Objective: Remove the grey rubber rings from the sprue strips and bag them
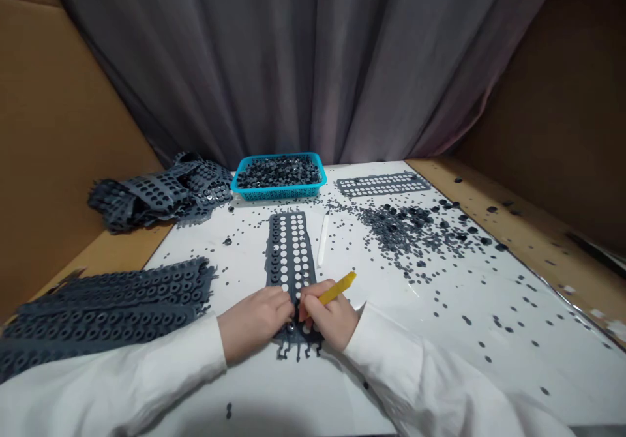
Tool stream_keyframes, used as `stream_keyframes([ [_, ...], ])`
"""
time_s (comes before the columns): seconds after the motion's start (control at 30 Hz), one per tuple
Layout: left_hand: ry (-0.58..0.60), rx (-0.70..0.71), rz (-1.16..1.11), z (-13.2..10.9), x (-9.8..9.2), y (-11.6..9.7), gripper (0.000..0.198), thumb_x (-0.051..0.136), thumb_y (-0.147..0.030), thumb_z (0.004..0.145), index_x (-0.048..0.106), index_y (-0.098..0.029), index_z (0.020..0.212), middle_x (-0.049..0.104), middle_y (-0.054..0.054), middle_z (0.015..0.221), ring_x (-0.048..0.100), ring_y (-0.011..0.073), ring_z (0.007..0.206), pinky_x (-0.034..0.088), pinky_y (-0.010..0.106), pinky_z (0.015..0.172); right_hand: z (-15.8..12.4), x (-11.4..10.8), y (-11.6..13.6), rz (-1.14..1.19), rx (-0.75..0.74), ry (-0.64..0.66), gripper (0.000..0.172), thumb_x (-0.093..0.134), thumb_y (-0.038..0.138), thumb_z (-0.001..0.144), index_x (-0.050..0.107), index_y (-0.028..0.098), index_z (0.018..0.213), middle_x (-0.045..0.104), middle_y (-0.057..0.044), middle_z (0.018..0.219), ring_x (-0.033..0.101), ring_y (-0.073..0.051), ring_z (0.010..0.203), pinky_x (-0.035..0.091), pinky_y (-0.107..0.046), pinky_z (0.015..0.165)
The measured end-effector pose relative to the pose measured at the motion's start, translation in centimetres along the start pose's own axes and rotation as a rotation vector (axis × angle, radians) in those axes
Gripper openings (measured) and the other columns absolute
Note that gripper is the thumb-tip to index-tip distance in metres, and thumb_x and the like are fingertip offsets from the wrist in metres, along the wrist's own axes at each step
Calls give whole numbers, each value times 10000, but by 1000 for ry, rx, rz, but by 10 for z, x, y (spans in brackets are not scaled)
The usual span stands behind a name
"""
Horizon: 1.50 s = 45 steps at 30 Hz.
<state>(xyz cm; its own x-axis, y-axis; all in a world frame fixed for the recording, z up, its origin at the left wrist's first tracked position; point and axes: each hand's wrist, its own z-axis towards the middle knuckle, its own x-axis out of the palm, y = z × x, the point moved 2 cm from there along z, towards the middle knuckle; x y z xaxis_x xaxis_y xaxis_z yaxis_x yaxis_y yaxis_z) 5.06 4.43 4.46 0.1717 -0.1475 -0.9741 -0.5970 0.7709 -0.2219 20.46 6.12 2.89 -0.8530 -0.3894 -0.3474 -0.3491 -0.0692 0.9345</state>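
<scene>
1. A dark grey perforated rubber strip (291,254) lies lengthwise near the middle of the white table's (254,391) near edge.
2. The left hand (254,325) rests curled on its lower end; any pinch is hidden.
3. The right hand (330,316), closed, grips a yellow plastic stick (340,287), its wrist angled inward.
4. A white stick (323,241) lies just right of the strip.
5. A blue basket (278,192) of dark rubber rings sits at the far edge.

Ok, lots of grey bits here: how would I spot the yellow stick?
On the white table, find the perforated grey strip lying nearest the person. At its near end, the right hand holds a flat yellow stick angled away to the strip's right. It is the only yellow thing there, unlike the white stick lying loose just beyond.
</scene>
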Motion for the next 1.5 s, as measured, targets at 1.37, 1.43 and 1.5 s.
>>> stream_keyframes([
  [1.37, -135, -868, -1605, -11, 12, 18, 316, 640, -418, 705, 589, -109, 749, 611, 29, 614, 499, 64, 402, 354, 139, 326, -11, 1, -5, 123, -57, 146, 269, 388, 117, 688, 553, 157, 480, 546, 3, 452, 496, -107, 462, 386, -193, 476],
  [1.43, -233, -894, -1646, -9, 6, 18, 174, 643, -252, 654, 582, -120, 749, 613, 32, 689, 549, 88, 513, 421, 157, 392, -11, 1, -5, 102, -54, 144, 270, 386, 120, 695, 546, 163, 481, 543, 4, 455, 502, -111, 474, 388, -198, 489],
  [1.5, -286, -901, -1711, -7, 1, 18, 152, 569, -133, 583, 574, -129, 735, 592, 19, 694, 547, 94, 566, 442, 171, 446, -11, 1, -5, 82, -50, 145, 272, 382, 123, 699, 540, 168, 482, 546, 5, 463, 507, -115, 486, 394, -204, 506],
])
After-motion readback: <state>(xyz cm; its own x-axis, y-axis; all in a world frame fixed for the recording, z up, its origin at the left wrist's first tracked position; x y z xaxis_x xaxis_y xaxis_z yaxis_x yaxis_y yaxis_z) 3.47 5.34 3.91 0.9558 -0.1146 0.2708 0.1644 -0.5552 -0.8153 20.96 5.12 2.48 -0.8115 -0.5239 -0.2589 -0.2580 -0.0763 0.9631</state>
